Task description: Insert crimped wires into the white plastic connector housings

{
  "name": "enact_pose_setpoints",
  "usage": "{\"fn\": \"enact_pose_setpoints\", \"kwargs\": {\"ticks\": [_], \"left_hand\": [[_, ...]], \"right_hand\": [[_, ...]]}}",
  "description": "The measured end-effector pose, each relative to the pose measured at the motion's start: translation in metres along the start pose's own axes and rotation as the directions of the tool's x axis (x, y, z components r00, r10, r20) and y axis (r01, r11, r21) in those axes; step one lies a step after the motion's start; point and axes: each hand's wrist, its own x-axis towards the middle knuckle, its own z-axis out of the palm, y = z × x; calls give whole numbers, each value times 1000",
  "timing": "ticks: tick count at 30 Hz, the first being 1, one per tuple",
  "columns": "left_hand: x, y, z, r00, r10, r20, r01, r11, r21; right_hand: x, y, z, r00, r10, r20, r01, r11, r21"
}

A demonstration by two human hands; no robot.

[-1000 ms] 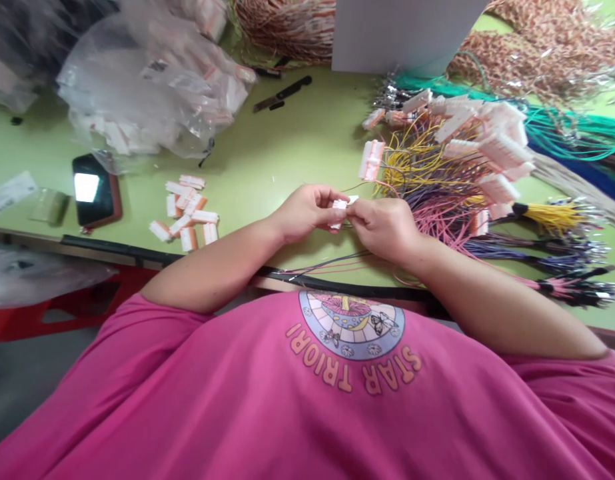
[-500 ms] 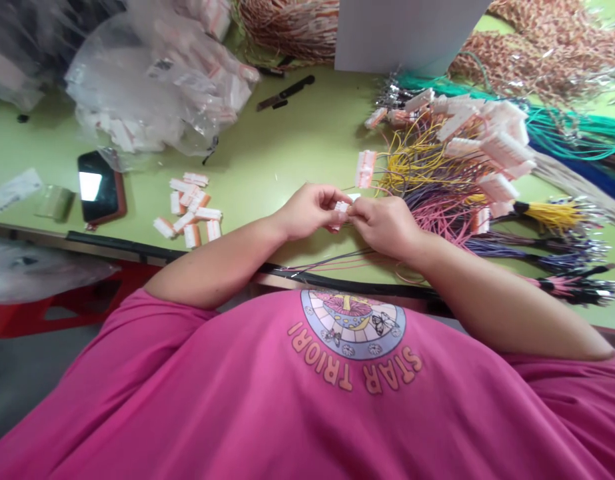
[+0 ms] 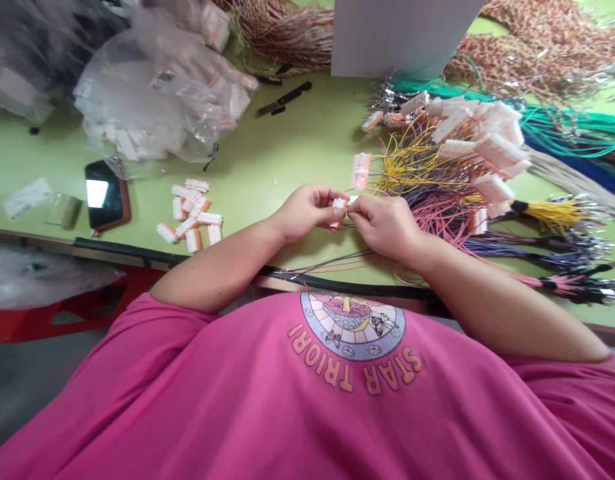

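My left hand (image 3: 312,210) pinches a small white-and-orange connector housing (image 3: 338,205) between thumb and fingers. Right beside it, my right hand (image 3: 384,223) is closed in a pinch at the housing's right side, on what looks like a thin wire; its tip is hidden by the fingers. Another connector housing (image 3: 360,171) with wires attached lies just beyond my hands. To the left is a small pile of loose connector housings (image 3: 193,210). Yellow wires (image 3: 412,163) and pink wires (image 3: 440,217) spread out to the right of my right hand.
A clear plastic bag (image 3: 152,93) of housings sits at the back left, near a utility knife (image 3: 284,100). A phone (image 3: 106,197) lies on the left. Finished-looking white connectors (image 3: 497,147) heap on the right wires. A grey-white panel (image 3: 402,37) stands behind.
The two hands have drawn slightly apart at the fingertips, so more of the housing shows. The whole view has shifted a little; the objects on the table otherwise lie as before.
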Motion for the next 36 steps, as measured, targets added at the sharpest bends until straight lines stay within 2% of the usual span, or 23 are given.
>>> {"fn": "enact_pose_setpoints", "kwargs": {"ticks": [4,6,8,11,13,15,17,18,21,24,27,30,32,33,34,36], "left_hand": [[-2,6,-3,999,-1,-43,1,1000,5],[-2,8,-4,999,1,-53,-1,1000,16],[-1,10,-6,997,17,-69,-15,999,29],[0,10,-7,990,66,-124,-60,997,53],[1,10,-6,985,90,-149,-81,994,68],[1,10,-4,985,94,-145,-84,994,76],[1,10,-2,988,88,-127,-78,994,78],[1,10,-2,989,87,-121,-78,994,78],[0,9,-3,990,100,-105,-91,992,86],[0,7,-7,989,128,-80,-119,987,110],[1,7,-9,990,133,-46,-127,985,114],[2,6,-8,993,118,-7,-117,991,60],[2,6,-7,995,104,10,-104,994,21],[2,5,-7,995,99,10,-99,995,8],[2,5,-7,995,97,7,-97,995,-2],[3,4,-7,995,98,3,-98,995,-23]], "right_hand": [[2,4,-6,999,-22,-24,23,999,48],[2,6,-12,999,-39,0,39,999,36],[0,5,-20,997,-81,10,82,996,-38],[-7,-3,-30,975,-220,15,218,948,-231],[-12,-11,-28,931,-330,156,362,887,-287],[-17,-18,-17,851,-381,361,482,839,-252],[-19,-21,-3,793,-382,475,522,827,-207],[-19,-21,4,787,-378,487,520,831,-196],[-15,-16,10,804,-369,467,471,874,-119],[-11,-12,-4,831,-311,461,321,945,59],[-9,-20,-20,843,-271,465,176,955,239],[-9,-41,-21,800,-389,456,218,897,384],[-7,-53,-14,768,-498,402,282,827,487],[-6,-55,-11,776,-521,355,299,801,519],[-5,-54,-8,809,-507,298,306,796,522],[-3,-45,-4,912,-379,158,273,847,456]]}}
